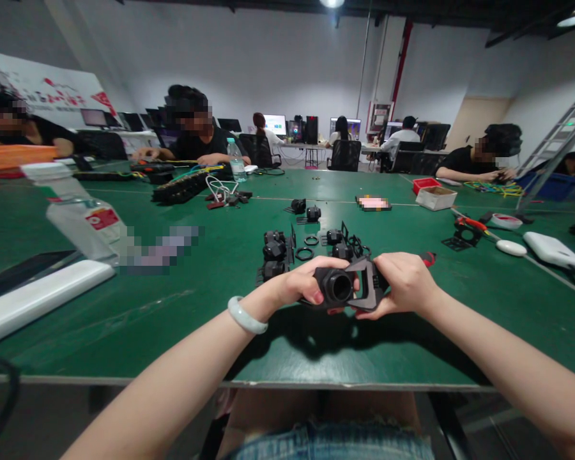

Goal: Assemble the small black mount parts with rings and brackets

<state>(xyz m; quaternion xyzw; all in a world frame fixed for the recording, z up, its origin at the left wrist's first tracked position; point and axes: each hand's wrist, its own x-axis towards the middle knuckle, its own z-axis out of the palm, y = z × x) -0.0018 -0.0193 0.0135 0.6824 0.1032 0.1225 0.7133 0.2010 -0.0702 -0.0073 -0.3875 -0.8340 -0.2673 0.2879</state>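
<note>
Both my hands meet above the green table (172, 319) near its front edge. My left hand (303, 282), with a pale bangle on the wrist, is closed round a black cylindrical part (338, 286) whose round opening faces me. My right hand (403, 281) grips a black plastic bracket (370, 291) that sits against that cylinder. Just beyond my hands lie more black parts (274, 252), loose black rings (305, 253) and further brackets (345, 246). A red-handled tool (429, 257) pokes out behind my right hand.
A clear plastic bottle (84, 217) and a white bar (38, 297) lie at left. At right are a white device (553, 249), a white oval (511, 247) and a red-and-black tool (467, 225). Other people sit along the far and right sides; a cardboard box (436, 197) stands mid-right.
</note>
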